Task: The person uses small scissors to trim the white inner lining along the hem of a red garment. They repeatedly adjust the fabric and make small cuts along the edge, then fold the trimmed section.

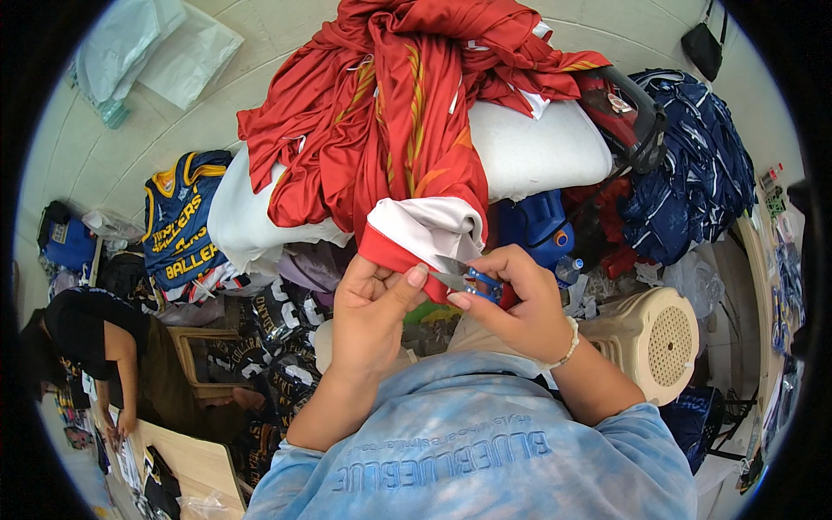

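Observation:
A large heap of shiny red jersey cloth point(338, 156) with yellow streaks lies over a white padded board. Its near end is turned back, showing a white inner side point(416, 221) and a red edge. My left hand point(373, 299) pinches that red edge between thumb and fingers. My right hand point(516, 290) is closed round small blue-handled scissors point(481, 284), whose metal blades point left at the edge, close to my left thumb. Whether the blades touch the cloth or a thread is too small to tell.
The white padded board point(542, 147) carries a red and black iron-like appliance point(620, 113). Navy garments point(685, 173) are heaped on the right, above a beige plastic stool point(641, 342). At left hangs a navy and yellow jersey point(184, 225); a person in black point(100, 334) bends over a table below.

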Demonstrator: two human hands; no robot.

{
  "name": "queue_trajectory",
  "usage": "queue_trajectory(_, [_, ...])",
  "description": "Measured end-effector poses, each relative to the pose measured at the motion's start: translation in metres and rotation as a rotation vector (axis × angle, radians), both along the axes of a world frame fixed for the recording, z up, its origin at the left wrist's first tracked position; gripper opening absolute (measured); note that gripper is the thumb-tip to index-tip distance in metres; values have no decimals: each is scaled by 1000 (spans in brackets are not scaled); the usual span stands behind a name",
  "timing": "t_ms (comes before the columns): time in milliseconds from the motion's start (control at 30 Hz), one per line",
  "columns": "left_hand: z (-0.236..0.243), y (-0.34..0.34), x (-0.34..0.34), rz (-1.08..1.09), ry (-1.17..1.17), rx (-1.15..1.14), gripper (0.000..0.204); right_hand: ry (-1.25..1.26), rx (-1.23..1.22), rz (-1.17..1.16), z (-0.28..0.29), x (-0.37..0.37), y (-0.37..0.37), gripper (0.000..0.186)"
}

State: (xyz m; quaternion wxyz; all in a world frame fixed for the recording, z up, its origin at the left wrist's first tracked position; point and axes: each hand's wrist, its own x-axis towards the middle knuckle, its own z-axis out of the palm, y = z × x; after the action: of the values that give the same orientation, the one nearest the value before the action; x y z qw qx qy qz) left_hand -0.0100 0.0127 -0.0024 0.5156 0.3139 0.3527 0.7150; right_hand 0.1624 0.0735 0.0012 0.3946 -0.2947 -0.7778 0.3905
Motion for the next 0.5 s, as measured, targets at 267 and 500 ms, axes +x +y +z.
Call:
queue_trajectory(267, [3,-4,2,-41,-81,-4,38,-2,246,-44,0,-1,1,34])
queue_trajectory(500, [2,-5,4,-56,-89,29,39,-12,212,-35,6,-1,-3,31])
